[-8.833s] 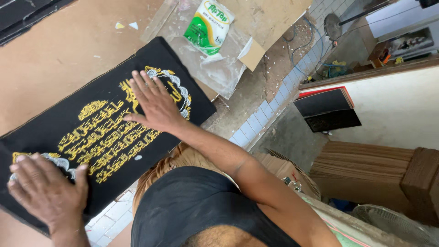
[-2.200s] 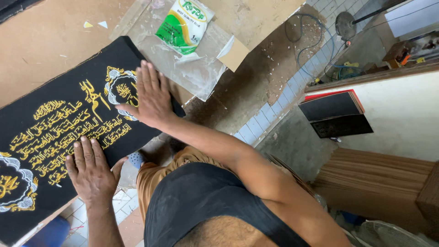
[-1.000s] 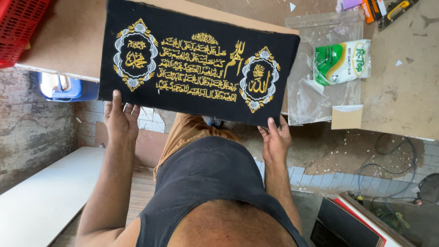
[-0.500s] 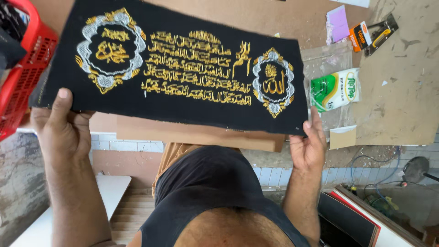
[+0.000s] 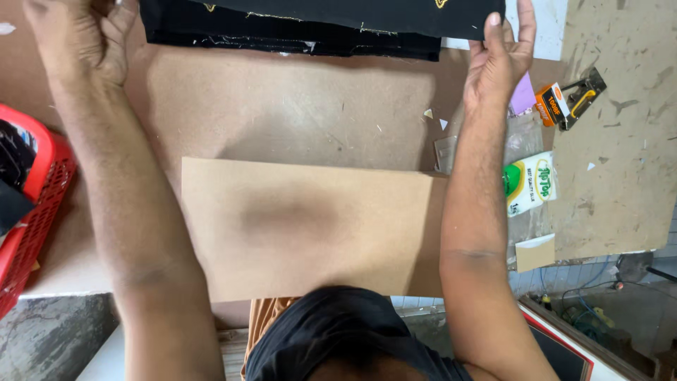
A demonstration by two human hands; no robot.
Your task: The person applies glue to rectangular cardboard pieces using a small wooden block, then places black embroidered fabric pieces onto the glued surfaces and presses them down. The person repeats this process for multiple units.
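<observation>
A light brown board (image 5: 303, 229) lay nearest on the worktable (image 5: 620, 176). Farther off, the left hand (image 5: 77, 39) and right hand (image 5: 497, 60) each gripped an end of the black cloth (image 5: 310, 28), held above the table's far side.

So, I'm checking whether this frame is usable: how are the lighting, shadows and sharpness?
Head view: soft, even light; a diffuse shadow darkens the tan board; no glare; left hand and right hand look fairly sharp; the black cloth is cropped by the top edge.
</observation>
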